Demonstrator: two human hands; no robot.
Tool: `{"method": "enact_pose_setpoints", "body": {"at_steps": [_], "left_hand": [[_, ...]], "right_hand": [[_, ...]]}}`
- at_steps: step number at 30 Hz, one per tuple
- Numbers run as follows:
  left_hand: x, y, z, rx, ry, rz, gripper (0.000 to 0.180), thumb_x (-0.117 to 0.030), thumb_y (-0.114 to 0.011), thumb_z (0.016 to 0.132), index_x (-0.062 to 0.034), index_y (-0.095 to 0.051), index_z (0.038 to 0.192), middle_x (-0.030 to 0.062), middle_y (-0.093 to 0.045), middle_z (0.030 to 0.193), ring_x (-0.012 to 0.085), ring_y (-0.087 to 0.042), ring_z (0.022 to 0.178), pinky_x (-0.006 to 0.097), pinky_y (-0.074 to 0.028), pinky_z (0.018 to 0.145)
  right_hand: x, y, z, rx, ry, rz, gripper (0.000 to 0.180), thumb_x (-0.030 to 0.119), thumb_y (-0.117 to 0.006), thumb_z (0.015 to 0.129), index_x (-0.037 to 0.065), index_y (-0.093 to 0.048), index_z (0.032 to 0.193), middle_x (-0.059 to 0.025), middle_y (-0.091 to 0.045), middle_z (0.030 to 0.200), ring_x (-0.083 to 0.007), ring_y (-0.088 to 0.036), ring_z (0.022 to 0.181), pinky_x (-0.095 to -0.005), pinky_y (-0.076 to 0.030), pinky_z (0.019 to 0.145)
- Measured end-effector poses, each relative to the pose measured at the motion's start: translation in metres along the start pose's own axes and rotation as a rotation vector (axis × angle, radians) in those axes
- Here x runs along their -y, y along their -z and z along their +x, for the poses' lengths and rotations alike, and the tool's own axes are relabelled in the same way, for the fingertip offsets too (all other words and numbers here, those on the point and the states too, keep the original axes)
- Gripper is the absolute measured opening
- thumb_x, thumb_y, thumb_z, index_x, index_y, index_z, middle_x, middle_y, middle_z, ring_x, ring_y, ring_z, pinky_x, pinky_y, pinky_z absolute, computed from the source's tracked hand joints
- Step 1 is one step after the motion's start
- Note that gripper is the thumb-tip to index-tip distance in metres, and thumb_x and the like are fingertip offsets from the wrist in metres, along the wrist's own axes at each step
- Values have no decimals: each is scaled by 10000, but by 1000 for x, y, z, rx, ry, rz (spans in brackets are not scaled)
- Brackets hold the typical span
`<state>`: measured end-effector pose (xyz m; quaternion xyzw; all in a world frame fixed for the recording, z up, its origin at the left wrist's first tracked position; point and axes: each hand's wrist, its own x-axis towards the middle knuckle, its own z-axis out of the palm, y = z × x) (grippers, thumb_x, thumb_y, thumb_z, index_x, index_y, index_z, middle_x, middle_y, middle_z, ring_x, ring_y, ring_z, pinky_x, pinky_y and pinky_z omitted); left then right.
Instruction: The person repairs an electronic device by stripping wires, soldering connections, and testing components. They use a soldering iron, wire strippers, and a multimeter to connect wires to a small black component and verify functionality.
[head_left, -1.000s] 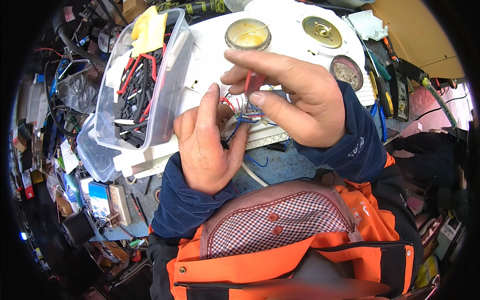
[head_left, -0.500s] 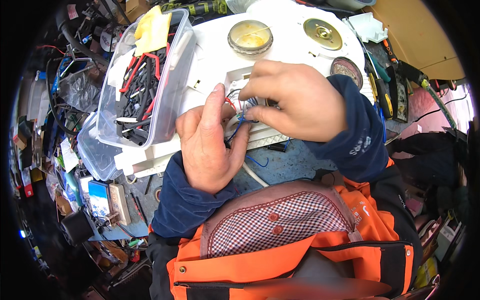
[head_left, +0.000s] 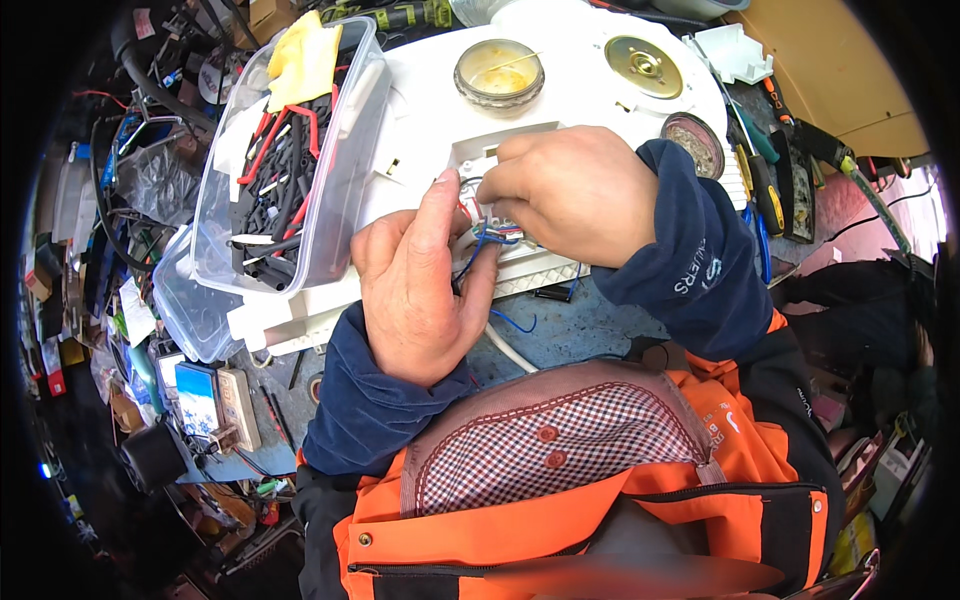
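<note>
A white plastic appliance housing lies on the bench, with a recess in its near edge from which thin coloured wires come out. At the left of this recess is my left hand, index finger raised and thumb beside the wires, which run between them; its other fingers are curled and partly hidden. My right hand reaches in from the right, fingers bent and pinched on the wires; the fingertips are partly hidden. A loose blue wire end hangs over the near edge, close to a white cable.
A clear plastic box of black and red tubing pieces stands left, a yellow cloth on its rim. A round glass jar and a round tin sit on the housing. Screwdrivers lie right. A blue-and-beige device is at left.
My right hand has shifted slightly left and its fingers have curled in more, so more of the coloured wires show below it. My left hand has hardly moved.
</note>
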<state>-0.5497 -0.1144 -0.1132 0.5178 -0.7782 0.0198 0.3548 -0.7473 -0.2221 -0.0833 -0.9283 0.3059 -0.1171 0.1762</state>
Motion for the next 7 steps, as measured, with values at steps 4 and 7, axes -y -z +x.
{"method": "enact_pose_setpoints", "body": {"at_steps": [4,7], "left_hand": [[0,0,0,0,-2,-3,915,-4,-900,748,24,-500,1571,54,-742,1080,241,-636,992,389,-445,943],[0,1,0,6,5,-3,923,-9,-903,752,22,-493,1578,54,-745,1088,238,-637,1001,390,-444,947]], "right_hand": [[-1,2,4,55,15,-24,153,188,-724,941,138,-803,1062,-79,-727,952,-348,-732,921,-474,-582,797],[1,0,5,59,9,-39,168,192,-728,940,153,-810,1081,-75,-727,945,-346,-735,923,-472,-581,797]]}}
